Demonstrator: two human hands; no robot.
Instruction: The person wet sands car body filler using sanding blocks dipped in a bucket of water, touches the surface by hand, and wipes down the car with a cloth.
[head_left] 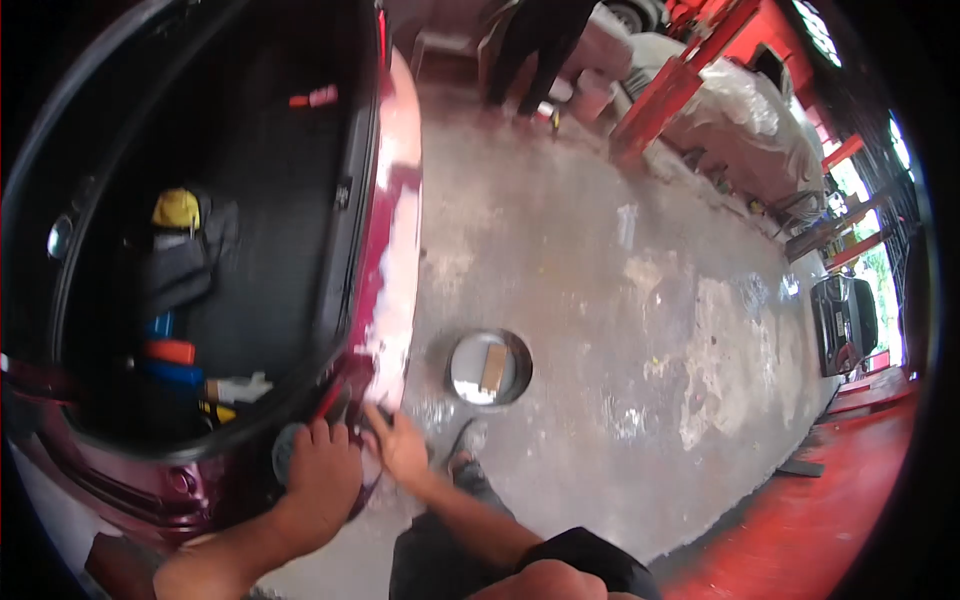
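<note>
This looks like a car body repair workshop. A maroon car (235, 475) with its boot open shows matt pale pink and white patches (398, 265) along its rear edge. Beyond a stained grey concrete floor (590, 250) stand a thick red post (662, 105), a large shape draped in pale, crinkled sheeting (738, 100) and, far to the side, a dark car (845, 325).

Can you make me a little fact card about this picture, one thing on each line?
Car: dark red, boot open
Inside boot: yellow thing, among others
Rear edge: pale patches
Left hand: at the car
Right hand: by the rear edge
Floor: round pan, brown block inside
Further off: person in dark trousers
Anything held: can't tell
</note>
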